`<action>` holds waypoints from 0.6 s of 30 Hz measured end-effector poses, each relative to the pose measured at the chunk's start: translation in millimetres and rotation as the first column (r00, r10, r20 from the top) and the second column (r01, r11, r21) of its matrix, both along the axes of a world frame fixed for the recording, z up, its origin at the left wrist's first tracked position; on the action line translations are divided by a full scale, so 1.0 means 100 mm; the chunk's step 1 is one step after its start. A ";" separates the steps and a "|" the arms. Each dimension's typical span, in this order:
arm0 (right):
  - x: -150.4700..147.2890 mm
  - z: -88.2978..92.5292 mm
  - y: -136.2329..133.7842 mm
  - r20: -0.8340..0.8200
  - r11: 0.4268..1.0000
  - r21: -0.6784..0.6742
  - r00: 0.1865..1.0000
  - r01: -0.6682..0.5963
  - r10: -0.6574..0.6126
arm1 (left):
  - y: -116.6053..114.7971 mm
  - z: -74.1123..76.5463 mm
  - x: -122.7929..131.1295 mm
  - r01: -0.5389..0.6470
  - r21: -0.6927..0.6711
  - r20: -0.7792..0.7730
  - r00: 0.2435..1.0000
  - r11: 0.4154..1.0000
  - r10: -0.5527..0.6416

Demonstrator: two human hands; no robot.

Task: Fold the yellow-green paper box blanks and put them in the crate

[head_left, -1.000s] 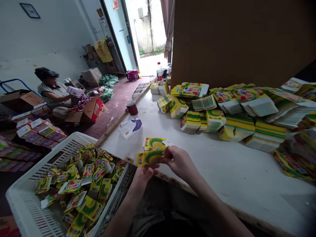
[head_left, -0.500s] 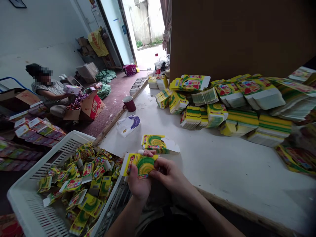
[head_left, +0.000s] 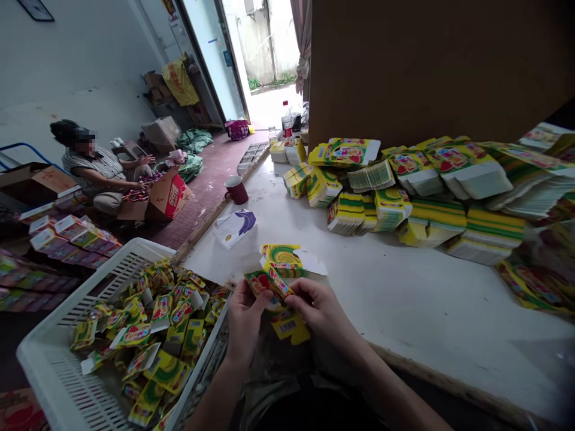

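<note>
Between both hands is a yellow and green printed carton [head_left: 279, 281], held at the table's near edge with an end flap hanging down. My left hand [head_left: 246, 314] pinches its left side, thumb on the printed face. On the right side, my right hand [head_left: 317, 305] grips it between thumb and fingers. Just behind lies another carton [head_left: 287, 256] of the same print, its white flap pointing right. A white basket [head_left: 49, 341] stands at the left, heaped with small yellow cartons [head_left: 157, 341]. Parts of the held carton are hidden by my fingers.
Stacks of flat yellow cartons [head_left: 438, 215] line the back of the white table [head_left: 404, 299] before a brown board [head_left: 426, 66]. A white-purple box [head_left: 234, 227] and a dark red mug [head_left: 236, 190] stand left. A person [head_left: 96, 167] sits by a cardboard box [head_left: 168, 197].
The carton in my hands has been turned, now showing a narrow printed side and a hanging flap. My left hand has shifted its grip. The seated person's hands have moved apart.
</note>
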State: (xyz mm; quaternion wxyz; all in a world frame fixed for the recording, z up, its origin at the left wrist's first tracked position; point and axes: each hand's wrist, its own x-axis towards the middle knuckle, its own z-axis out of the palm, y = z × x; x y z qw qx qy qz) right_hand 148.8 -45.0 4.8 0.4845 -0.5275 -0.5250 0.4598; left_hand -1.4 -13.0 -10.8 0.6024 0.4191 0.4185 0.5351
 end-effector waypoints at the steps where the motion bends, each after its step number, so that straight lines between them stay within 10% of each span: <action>1: 0.02 0.01 0.01 -0.012 1.000 0.000 1.000 0.003 -0.003 | 0.00 0.00 -0.02 -0.019 -0.007 -0.021 1.000 1.000 0.019; 7: 0.17 0.12 -0.04 0.316 0.957 0.289 0.944 0.002 -0.098 | 0.19 0.29 -0.32 0.219 0.045 0.010 0.976 0.975 -0.220; 12: 0.18 0.19 -0.11 0.641 0.774 0.562 0.746 -0.293 -0.182 | 0.26 0.59 -0.46 0.496 0.010 -0.522 0.743 0.868 -0.419; 15: 0.13 0.13 -0.12 0.437 0.785 0.611 0.870 -0.101 -0.229 | 0.15 0.52 -0.33 0.481 -0.054 -0.772 0.536 0.875 -0.342; 18: 0.10 0.04 -0.09 0.078 0.888 0.408 0.961 0.213 -0.267 | 0.02 0.36 -0.19 0.406 0.071 -0.807 0.560 0.911 -0.186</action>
